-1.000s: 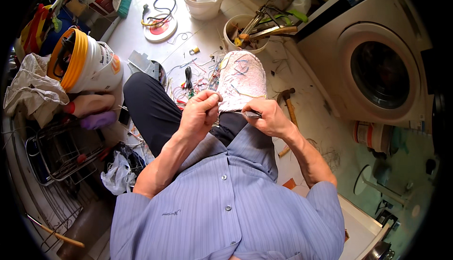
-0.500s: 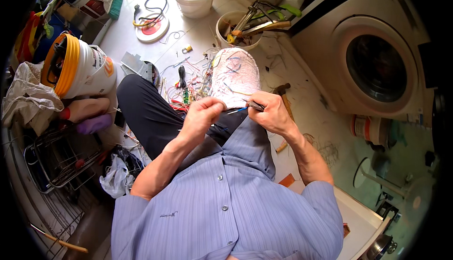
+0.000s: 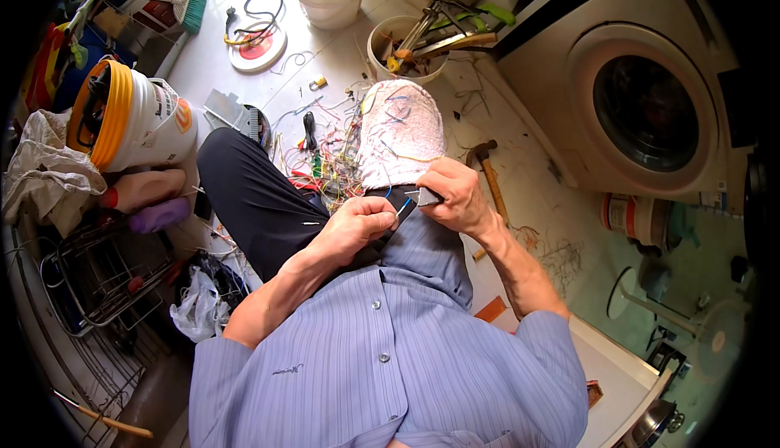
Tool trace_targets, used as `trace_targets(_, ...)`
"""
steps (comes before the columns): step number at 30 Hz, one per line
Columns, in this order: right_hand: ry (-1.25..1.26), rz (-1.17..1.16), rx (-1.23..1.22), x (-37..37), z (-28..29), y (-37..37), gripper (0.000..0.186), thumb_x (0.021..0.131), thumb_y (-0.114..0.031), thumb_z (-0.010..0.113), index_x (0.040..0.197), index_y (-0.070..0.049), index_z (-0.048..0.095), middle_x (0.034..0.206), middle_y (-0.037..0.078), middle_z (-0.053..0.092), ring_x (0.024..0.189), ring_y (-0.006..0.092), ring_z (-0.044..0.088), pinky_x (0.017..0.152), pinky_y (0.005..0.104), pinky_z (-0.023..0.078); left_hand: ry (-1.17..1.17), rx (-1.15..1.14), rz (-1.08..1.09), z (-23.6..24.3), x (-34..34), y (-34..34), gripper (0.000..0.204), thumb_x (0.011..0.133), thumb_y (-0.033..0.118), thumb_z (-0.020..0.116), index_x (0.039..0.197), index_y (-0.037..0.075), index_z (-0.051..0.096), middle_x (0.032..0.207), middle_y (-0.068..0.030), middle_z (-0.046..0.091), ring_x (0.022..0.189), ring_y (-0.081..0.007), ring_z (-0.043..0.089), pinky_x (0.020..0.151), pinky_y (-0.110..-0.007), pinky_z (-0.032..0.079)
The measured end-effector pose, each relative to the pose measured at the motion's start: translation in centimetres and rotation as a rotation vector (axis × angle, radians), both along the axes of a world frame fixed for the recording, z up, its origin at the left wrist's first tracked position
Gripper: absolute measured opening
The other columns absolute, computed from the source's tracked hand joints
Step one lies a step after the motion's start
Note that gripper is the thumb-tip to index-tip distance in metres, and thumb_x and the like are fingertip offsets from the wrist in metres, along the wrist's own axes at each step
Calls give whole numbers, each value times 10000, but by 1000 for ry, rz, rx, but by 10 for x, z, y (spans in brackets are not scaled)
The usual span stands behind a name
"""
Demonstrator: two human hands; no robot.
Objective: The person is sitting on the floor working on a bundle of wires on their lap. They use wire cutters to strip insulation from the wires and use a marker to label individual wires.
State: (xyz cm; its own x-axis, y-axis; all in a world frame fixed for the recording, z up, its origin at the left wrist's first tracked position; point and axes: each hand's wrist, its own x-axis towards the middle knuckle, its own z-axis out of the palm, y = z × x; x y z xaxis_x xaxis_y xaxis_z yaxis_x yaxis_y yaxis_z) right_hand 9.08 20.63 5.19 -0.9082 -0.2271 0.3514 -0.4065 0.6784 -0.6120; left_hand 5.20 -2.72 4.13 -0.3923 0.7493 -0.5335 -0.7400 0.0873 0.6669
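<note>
My left hand point(image 3: 356, 225) pinches a thin blue wire point(image 3: 404, 204) between thumb and fingers over my lap. My right hand point(image 3: 460, 197) is closed on a small grey blade point(image 3: 427, 197), whose edge meets the wire just right of my left fingertips. Both hands hover above my dark-trousered leg point(image 3: 252, 196). A white towel point(image 3: 400, 133) covers my knee just beyond the hands, with a few coloured wire strands lying on it.
A tangle of coloured wires point(image 3: 323, 160) lies on the floor left of the towel, and a hammer point(image 3: 486, 165) to its right. A front-loading washing machine point(image 3: 642, 107) stands at right. A white bucket point(image 3: 134, 119), a tool-filled bowl point(image 3: 410, 42) and a wire rack point(image 3: 97, 277) surround me.
My left hand has drawn slightly down and toward my body with the wire. My right hand keeps the blade at about the same spot. The view has shifted a little.
</note>
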Motion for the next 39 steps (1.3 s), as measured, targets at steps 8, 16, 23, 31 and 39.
trace_targets(8,13,13,123,14,-8,5,294,571,-108,752,829,-68,617,780,69,574,759,285,596,671,392,498,-129,18,-26,-3,6,-2,131,932,152,636,840,60,648,637,83,472,525,-18,316,474,-220,217)
trace_targets(16,22,22,176,14,-12,15,294,567,-68,717,844,-74,618,772,61,566,739,276,588,668,383,497,-170,-4,-22,-4,9,-1,147,945,158,631,835,62,640,588,100,403,482,-21,261,450,-235,180)
trace_targets(23,82,-9,214,15,-9,31,261,596,-81,716,832,-70,605,757,61,545,707,272,573,657,385,491,-174,5,-34,-3,8,-3,152,948,162,633,836,60,640,582,99,399,472,-24,260,443,-237,180)
trace_targets(31,49,-76,354,18,-12,63,242,634,-88,745,842,-67,622,799,70,609,721,272,608,647,374,496,-156,-6,7,-8,10,-4,144,942,156,639,837,57,641,582,87,411,478,-30,276,442,-236,188)
trace_targets(39,18,-337,289,25,0,122,171,696,-39,687,854,-35,622,789,116,600,710,305,604,623,346,492,-175,-63,14,-9,7,-15,133,948,135,625,843,54,645,595,79,448,475,-28,285,449,-227,197)
